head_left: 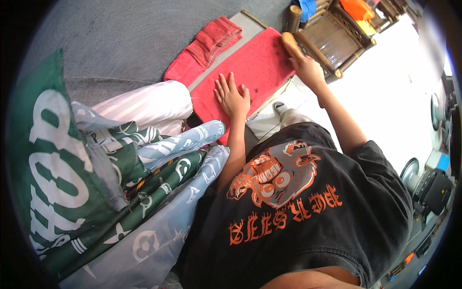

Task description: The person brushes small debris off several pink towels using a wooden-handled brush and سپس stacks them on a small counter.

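A long red cloth (249, 68) lies over a narrow grey board (249, 23) in front of me, with dark spots near its right edge. My left hand (232, 98) rests palm down on this cloth, fingers spread. In my right hand (306, 70) is a light wooden brush or block (291, 45), held by its near end at the cloth's far right corner; its underside is hidden. A folded red towel (213, 39) lies on the board's left side.
Rolls of green printed fabric (162, 191) and pale blue fabric (180, 148) lie close on the left, beside a white striped bundle (151, 104). A bamboo-framed stand (330, 36) is at the far right. Fans (411, 173) stand farther right.
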`<state>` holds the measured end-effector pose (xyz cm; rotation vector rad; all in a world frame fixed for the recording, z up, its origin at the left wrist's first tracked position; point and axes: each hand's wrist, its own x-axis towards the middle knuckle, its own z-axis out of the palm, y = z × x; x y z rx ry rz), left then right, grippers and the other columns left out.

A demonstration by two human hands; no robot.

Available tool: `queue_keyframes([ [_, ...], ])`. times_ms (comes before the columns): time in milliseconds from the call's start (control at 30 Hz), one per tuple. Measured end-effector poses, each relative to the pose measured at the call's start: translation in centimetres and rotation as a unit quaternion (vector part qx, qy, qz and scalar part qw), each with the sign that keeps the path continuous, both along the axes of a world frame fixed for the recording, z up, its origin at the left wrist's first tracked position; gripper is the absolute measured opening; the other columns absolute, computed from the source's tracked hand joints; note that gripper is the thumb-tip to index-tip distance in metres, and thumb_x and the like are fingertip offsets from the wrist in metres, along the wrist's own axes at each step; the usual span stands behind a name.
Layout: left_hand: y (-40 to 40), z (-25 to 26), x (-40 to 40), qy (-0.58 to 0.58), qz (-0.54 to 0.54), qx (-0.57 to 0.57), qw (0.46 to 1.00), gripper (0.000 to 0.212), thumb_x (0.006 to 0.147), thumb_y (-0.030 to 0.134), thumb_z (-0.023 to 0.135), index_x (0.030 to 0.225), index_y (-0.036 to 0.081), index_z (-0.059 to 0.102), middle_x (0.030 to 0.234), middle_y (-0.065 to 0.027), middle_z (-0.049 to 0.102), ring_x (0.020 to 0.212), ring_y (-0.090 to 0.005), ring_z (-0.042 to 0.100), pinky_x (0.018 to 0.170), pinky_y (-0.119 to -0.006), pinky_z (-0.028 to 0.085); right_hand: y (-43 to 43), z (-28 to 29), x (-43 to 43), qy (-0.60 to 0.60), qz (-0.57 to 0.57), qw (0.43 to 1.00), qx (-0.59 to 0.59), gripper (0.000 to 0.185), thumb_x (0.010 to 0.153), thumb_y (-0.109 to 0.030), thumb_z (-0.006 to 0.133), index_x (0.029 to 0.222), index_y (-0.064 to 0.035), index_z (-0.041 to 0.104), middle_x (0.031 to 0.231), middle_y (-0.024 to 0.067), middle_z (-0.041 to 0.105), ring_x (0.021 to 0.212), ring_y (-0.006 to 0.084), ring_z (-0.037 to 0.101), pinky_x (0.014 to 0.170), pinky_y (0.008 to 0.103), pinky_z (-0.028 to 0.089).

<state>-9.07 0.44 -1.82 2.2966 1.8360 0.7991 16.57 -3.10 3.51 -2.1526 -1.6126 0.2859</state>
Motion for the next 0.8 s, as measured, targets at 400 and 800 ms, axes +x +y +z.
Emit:
queue_keyframes([
  [400,1.0,-1.5,-1.1,-0.004,-0.028,0.012,1.000,0.060,0.085,0.032,0.056,0.140,0.013,0.044,0.151,-0.0183,0.031,0.140,-0.0376,0.027,0.115,-0.052,0.018,0.9,-2.8,-8.9,-0.021,0.151,0.988,0.005,0.059,0.085,-0.033,0.061,0.140,-0.0396,0.041,0.073,0.0177,0.064,0.067,0.0341,0.067,0.061,0.0486,0.053],
  [800,1.5,-3.6,-1.8,-0.023,-0.014,0.043,0.999,0.059,0.084,0.033,0.055,0.139,0.015,0.046,0.150,-0.0174,0.034,0.139,-0.0367,0.029,0.114,-0.052,0.019,0.2,-2.8,-12.4,0.017,0.194,0.981,0.001,0.060,0.090,-0.029,0.059,0.144,-0.0357,0.034,0.083,0.0231,0.064,0.075,0.0413,0.065,0.066,0.0518,0.052],
])
